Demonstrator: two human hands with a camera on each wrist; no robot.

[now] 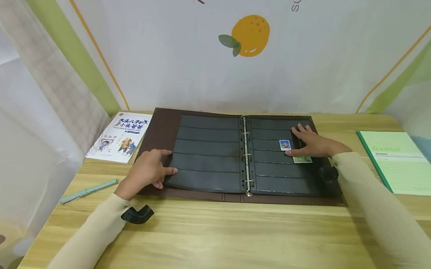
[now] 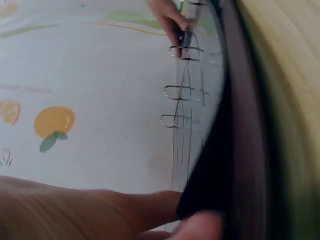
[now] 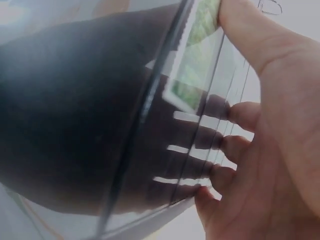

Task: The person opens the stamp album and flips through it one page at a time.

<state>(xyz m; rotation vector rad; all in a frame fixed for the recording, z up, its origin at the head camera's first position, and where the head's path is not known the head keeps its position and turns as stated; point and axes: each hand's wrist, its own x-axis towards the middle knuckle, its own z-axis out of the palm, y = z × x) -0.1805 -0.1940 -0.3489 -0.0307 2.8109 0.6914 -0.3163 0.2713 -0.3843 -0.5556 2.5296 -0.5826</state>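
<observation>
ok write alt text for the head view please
An open ring binder lies on a table, a person's left fingers at its left page's edge, right fingers spread over its right page by a blue stamp and a green stamp. A booklet and pen lie left, a green notebook right.

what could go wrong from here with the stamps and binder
The right hand rests on the right page, close to the blue stamp and the green stamp, so a sideways slip might shift them. The left hand touches the outer edge of the left page; a hard tug against the metal rings could crease it.
</observation>
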